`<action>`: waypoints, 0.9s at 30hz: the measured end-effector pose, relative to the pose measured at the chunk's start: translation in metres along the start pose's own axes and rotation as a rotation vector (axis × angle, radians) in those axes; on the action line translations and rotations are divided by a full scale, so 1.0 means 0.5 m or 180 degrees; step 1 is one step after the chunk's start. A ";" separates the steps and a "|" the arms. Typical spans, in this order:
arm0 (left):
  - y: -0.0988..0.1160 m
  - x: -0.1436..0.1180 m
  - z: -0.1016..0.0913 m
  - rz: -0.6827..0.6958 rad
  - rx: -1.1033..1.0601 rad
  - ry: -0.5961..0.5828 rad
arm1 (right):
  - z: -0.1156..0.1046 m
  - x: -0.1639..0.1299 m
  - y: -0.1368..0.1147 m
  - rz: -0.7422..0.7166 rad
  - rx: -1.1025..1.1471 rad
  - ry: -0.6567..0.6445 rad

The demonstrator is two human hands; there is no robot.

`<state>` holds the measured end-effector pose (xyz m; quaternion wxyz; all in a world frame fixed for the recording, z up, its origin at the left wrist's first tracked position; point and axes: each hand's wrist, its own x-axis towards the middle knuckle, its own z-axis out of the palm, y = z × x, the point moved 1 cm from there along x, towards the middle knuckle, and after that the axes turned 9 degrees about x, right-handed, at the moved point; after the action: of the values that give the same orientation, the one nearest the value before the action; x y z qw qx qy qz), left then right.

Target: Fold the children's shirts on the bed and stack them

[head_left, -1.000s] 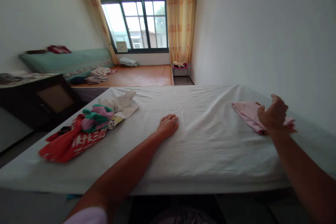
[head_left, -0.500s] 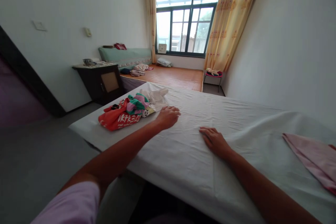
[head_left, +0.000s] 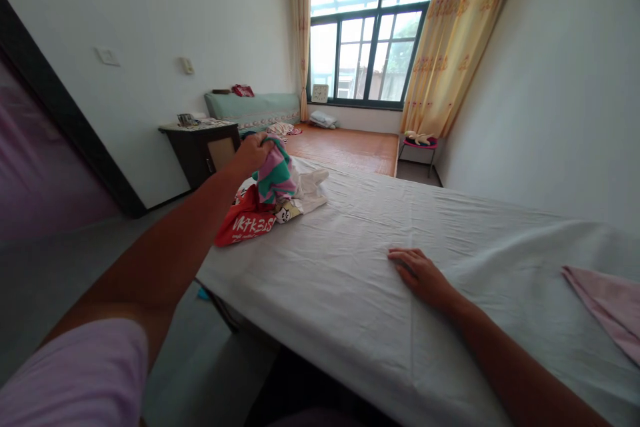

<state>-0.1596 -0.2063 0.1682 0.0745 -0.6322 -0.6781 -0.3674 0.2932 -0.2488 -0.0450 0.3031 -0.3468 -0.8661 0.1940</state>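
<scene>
A person's left hand (head_left: 255, 150) is closed on a pink-and-green striped garment (head_left: 274, 177), lifting it off a small pile of clothes (head_left: 270, 203) at the far left corner of a bed (head_left: 350, 280) covered with a white sheet. Beneath the raised piece lie a red garment with white lettering (head_left: 245, 223) and a cream-coloured one (head_left: 310, 188), both on the sheet near the bed's left edge. The right hand (head_left: 417, 273) rests flat and open, fingers spread, on the bare sheet near the middle of the near edge, holding nothing. A folded pink cloth (head_left: 607, 303) sits well apart at the bed's right edge.

The work appears to be at the pick-up stage: one garment taken from the unsorted pile, the folded piece already set aside. Judging by this, the next move calls for drawing the striped garment clear of the red one without dragging the pile along, and bringing it to the open stretch of sheet before the right hand, where it could be spread flat.

Beyond the bed stand a dark cabinet (head_left: 200, 150) against the left wall, a window (head_left: 367, 57) and yellow curtains (head_left: 450, 47).
</scene>
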 end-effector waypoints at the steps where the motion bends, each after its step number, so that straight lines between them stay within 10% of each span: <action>1: 0.036 0.018 -0.002 0.0002 -0.0660 0.0100 | -0.003 -0.002 -0.002 0.0007 0.0094 0.0004; 5: 0.212 0.038 0.028 0.0230 -0.2801 -0.0276 | -0.017 -0.005 -0.015 0.0364 0.0567 0.0127; 10: 0.359 0.019 0.123 0.0356 -0.3918 -0.0803 | -0.060 -0.002 -0.002 0.1151 0.1712 0.0821; 19: 0.214 -0.061 0.352 -0.0525 -0.1996 -0.1556 | -0.172 -0.042 0.105 0.1892 0.2275 0.2963; 23: 0.167 -0.104 0.374 0.0154 -0.1327 -0.1467 | -0.155 -0.029 0.096 0.1545 0.1592 0.2376; 27: 0.173 -0.159 0.365 0.1500 -0.1230 -0.2491 | -0.118 -0.011 0.067 0.0866 0.0539 0.1086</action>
<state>0.0008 -0.1681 0.0268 -0.2231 -0.8610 -0.4134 -0.1947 0.3516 -0.2226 -0.0217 0.4441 -0.4615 -0.7283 0.2436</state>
